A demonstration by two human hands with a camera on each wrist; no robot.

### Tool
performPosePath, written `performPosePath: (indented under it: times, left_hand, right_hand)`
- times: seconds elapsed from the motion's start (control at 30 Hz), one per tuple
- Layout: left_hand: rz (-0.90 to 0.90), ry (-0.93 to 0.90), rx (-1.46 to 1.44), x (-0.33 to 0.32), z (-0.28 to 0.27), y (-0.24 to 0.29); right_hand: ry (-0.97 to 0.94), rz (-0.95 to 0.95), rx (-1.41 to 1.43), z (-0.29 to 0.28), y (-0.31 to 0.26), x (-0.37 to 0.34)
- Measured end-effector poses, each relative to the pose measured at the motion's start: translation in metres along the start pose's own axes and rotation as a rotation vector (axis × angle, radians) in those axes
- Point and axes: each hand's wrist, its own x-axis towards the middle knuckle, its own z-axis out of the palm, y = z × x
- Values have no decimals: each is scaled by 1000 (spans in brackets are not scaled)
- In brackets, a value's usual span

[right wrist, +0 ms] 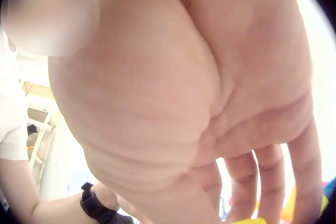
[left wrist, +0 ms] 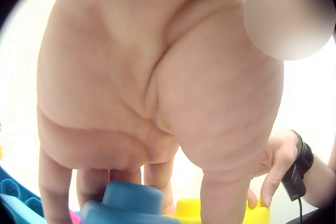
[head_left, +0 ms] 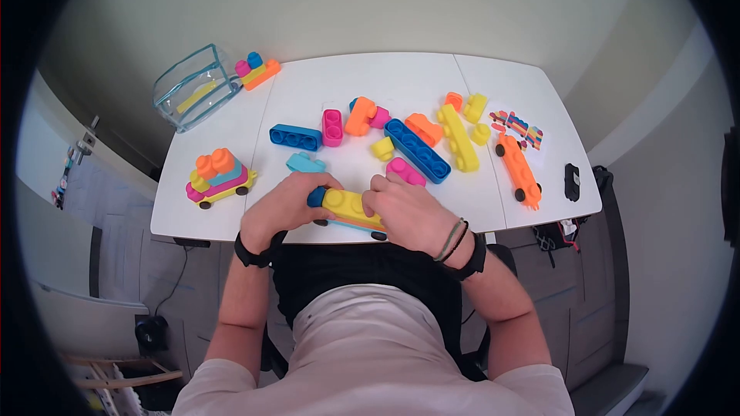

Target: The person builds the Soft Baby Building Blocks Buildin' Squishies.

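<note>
left hand (head_left: pixel 289 204): thumb and fingers around blue block (head_left: pixel 316 197) | right hand (head_left: pixel 412 212): partly closed, gripping yellow block's (head_left: pixel 343 202) right end | toy car (head_left: pixel 354 225): beneath, between hands, long axis roughly left-right, near counter's (head_left: pixel 478 212) front edge | pink block (head_left: pixel 406 172): just beyond right hand

tally, surface (head_left: pixel 416 73): wheeled toys (head_left: pixel 521 172), 3. clear case (head_left: pixel 197 88), 1, holding 1 yellow piece (head_left: pixel 197 97). block stack (head_left: pixel 257 73) beside it, 1. scattered blocks, toys' own excluded: yellow blocks (head_left: pixel 459 139), 4; orange blocks (head_left: pixel 424 129), 3; magenta blocks (head_left: pixel 332 128), 3; light blue block (head_left: pixel 306 162), 1; long dark blue blocks (head_left: pixel 417 151), 2, plus 1 dark blue bit (head_left: pixel 353 103), mostly hidden. colourful printed piece(s) (head_left: pixel 518 128): count unclear.
</note>
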Motion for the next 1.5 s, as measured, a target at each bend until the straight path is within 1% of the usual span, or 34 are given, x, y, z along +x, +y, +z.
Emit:
performPosePath:
  times: [0.07,0.13,0.2,0.27,0.3,0.37,0.4,0.43,0.47,0.5,0.53,0.57,0.6,0.63,0.67,0.77,0.93,1.0,1.07,1.2,1.27,1.3,1.37,1.5]
  left_hand:
    - [-55,-22,15,-1,-1,4]
    - [-68,-16,56,-3,0,9]
    - [-81,-11,97,-6,1,14]
    - [-115,55,255,-9,4,17]
    - [-116,54,253,-9,4,16]
    - [-86,61,248,-7,3,12]
    - [-84,59,247,-7,1,11]
    - [-45,92,194,-6,-2,11]
    - [-7,127,141,-5,-5,10]
    - [-6,125,140,-3,-9,10]
    - [-17,162,137,-1,-13,9]
    - [-28,199,135,1,-18,7]
    - [-29,194,137,4,-21,1]
    - [-37,238,62,8,-22,-6]
    - [-44,283,-14,11,-23,-13]
    - [-25,294,64,19,-27,-27]
    - [-16,209,-28,41,-21,-53]
    - [-6,186,-55,51,-15,-64]
    - [7,140,26,58,-11,-67]
    - [4,135,62,66,2,-61]
    - [117,141,148,71,7,-70]
    - [121,139,147,71,11,-74]
    - [76,221,263,69,16,-76]
    - [91,205,249,72,14,-87]
  right_hand:
    - [-35,33,-6,0,4,-1]
    - [36,-9,98,1,23,-6]
    - [115,219,-217,-6,42,-5]
    - [215,454,-405,-17,62,-8]
    - [213,454,-404,-20,69,-12]
    - [203,530,-350,-24,82,-16]
    - [162,518,-270,-20,89,-13]
    - [161,522,-271,-18,89,-9]
    - [91,508,-167,-15,86,-3]
    - [23,494,-63,-10,83,3]
    - [-26,513,-95,4,88,9]
    - [-25,516,-91,14,90,11]
    - [-10,494,-146,22,89,11]
    - [6,471,-203,28,89,10]
    - [7,472,-202,31,88,9]
    - [15,463,-253,33,90,5]
    - [71,421,-164,33,98,-13]
    - [70,440,-148,33,94,-17]
    - [68,458,-132,29,91,-22]
    - [46,483,-74,27,90,-27]
    - [31,503,-66,26,89,-29]
    - [28,509,-64,26,88,-30]
    - [27,520,-63,26,87,-30]
    - [11,541,-82,25,85,-28]
